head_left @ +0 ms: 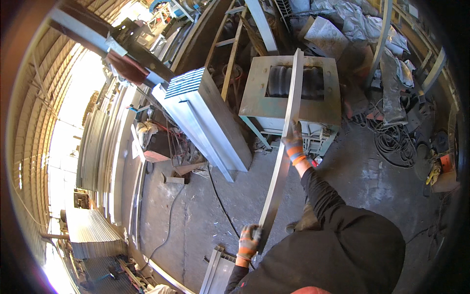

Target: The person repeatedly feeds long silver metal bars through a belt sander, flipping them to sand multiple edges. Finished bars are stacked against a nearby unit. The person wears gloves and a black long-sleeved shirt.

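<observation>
A long, pale metal channel (281, 172) runs slantwise from low in the middle up to the far side, its far end over a boxy grey-green machine (259, 73). My left hand (248, 240), in a grey and orange work glove, is closed on the channel near its near end. Farther up, my right hand (293, 141), gloved alike, is closed around the channel's right side. Some of its fingers are hidden behind the metal. Left of the channel, a tall stack of silvery metal profiles (215, 117) leans upright, with a single length against its side.
Short metal profiles (218, 272) lie on the floor by my left hand. A black cable (220, 201) crosses the concrete. Coiled hoses (394, 144) and scrap sit at the right. Corrugated sheets (93, 232) are stacked at the left. A steel post (262, 27) stands behind the machine.
</observation>
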A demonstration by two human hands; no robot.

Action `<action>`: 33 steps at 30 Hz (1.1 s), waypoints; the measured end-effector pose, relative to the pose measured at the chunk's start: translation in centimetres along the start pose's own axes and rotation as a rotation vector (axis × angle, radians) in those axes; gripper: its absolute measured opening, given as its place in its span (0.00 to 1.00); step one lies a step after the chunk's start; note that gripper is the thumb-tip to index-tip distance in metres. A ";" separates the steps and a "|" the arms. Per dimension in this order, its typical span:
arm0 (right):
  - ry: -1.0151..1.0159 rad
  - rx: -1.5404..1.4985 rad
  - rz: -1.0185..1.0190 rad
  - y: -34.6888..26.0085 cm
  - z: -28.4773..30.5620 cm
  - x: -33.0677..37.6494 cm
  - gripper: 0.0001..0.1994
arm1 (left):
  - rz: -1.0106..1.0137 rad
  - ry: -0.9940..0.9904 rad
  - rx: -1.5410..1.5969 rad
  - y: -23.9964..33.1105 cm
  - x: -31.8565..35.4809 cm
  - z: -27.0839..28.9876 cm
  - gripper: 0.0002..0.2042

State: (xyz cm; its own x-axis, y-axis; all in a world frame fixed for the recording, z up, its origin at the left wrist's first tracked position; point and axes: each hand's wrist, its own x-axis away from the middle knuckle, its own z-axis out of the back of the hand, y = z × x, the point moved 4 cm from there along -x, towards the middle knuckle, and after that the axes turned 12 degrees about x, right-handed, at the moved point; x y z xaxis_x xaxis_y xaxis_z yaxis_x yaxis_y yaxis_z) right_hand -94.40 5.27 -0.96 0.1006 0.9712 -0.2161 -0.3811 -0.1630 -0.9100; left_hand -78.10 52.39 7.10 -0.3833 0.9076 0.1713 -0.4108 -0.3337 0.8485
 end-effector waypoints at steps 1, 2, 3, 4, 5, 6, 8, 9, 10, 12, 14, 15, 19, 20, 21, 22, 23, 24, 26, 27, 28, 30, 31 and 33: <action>-0.025 -0.133 0.032 1.2 -0.2 -2.3 0.50 | 0.017 -0.033 0.089 0.0 -3.0 0.4 0.23; -0.044 -0.249 -0.068 2.8 -0.2 -4.8 0.50 | 0.201 -0.068 0.165 -0.9 -6.4 -0.2 0.27; -0.068 -0.352 -0.212 4.3 -0.5 -6.8 0.49 | 0.370 -0.190 0.386 -1.4 -8.8 -1.4 0.29; -0.045 -0.360 -0.116 5.0 0.0 -8.7 0.46 | 0.609 -0.310 0.597 -2.1 -10.9 -2.6 0.31; -0.035 -0.307 -0.102 5.7 -0.1 -11.0 0.44 | 0.814 -0.422 0.494 -2.7 -13.3 -4.0 0.34; -0.024 -0.250 -0.113 6.3 -0.1 -13.3 0.43 | 0.738 -0.355 0.515 -2.0 -15.3 -6.0 0.34; 0.010 0.130 0.057 6.7 -0.1 -18.3 0.38 | 0.469 -0.302 0.272 0.2 -20.8 -8.9 0.32; 0.119 0.467 0.324 6.1 -0.1 -21.2 0.35 | 0.416 -0.282 0.237 1.4 -23.2 -10.0 0.31; 0.223 0.783 0.561 5.6 -0.3 -24.1 0.33 | 0.395 -0.259 0.189 2.6 -26.2 -11.3 0.30; -0.426 1.007 0.241 7.8 -3.6 -31.6 0.31 | 0.347 -0.226 0.125 5.2 -32.2 -14.2 0.29; -0.506 1.145 0.187 8.1 -5.1 -38.0 0.39 | 0.149 -0.212 0.037 8.7 -37.7 -17.2 0.31; -0.455 1.143 0.212 7.9 -5.4 -40.8 0.40 | 0.037 -0.233 -0.041 10.3 -40.0 -18.1 0.32; -0.407 1.139 0.045 8.1 -6.9 -46.5 0.41 | 0.268 -0.217 0.033 13.1 -46.4 -20.5 0.36; -0.333 1.268 0.123 7.9 -6.8 -46.5 0.40 | 0.294 -0.237 0.089 13.3 -46.7 -20.7 0.37; -0.256 1.239 0.188 7.5 -6.9 -46.1 0.39 | 0.321 -0.257 0.147 13.3 -46.7 -20.6 0.38; -0.288 1.287 0.160 7.7 -6.7 -45.2 0.39 | 0.311 -0.264 0.122 13.1 -46.3 -20.3 0.38; -0.268 1.301 0.202 7.4 -6.6 -44.0 0.38 | 0.303 -0.268 0.102 12.7 -45.3 -19.9 0.38; -0.219 1.297 0.247 7.0 -6.2 -42.3 0.37 | 0.304 -0.277 0.087 12.0 -43.9 -19.5 0.38; -0.188 1.307 0.261 5.9 -5.6 -39.1 0.35 | 0.292 -0.277 0.111 10.8 -40.8 -18.7 0.38; -0.182 1.267 0.256 5.3 -5.2 -37.0 0.34 | 0.314 -0.275 0.122 9.9 -39.1 -17.9 0.37; -0.161 1.259 0.262 4.5 -4.8 -34.8 0.34 | 0.348 -0.276 0.128 9.0 -37.2 -17.0 0.37; -0.153 1.196 0.247 2.8 -4.1 -30.1 0.33 | 0.376 -0.269 0.079 7.4 -32.9 -15.0 0.36; -0.130 1.160 0.267 1.7 -3.8 -27.6 0.34 | 0.388 -0.268 0.108 6.6 -30.7 -13.9 0.36; -0.211 1.199 0.207 0.5 -3.4 -22.5 0.36 | 0.430 -0.287 0.150 4.6 -25.3 -12.1 0.36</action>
State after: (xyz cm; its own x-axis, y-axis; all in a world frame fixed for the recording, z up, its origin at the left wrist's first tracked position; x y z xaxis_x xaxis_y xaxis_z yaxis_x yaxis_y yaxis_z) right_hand -93.68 -17.24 2.22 -0.1699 0.9731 -0.1553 -0.9850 -0.1628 0.0577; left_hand -80.28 24.77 0.59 -0.2407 0.7371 0.6315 -0.1358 -0.6698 0.7300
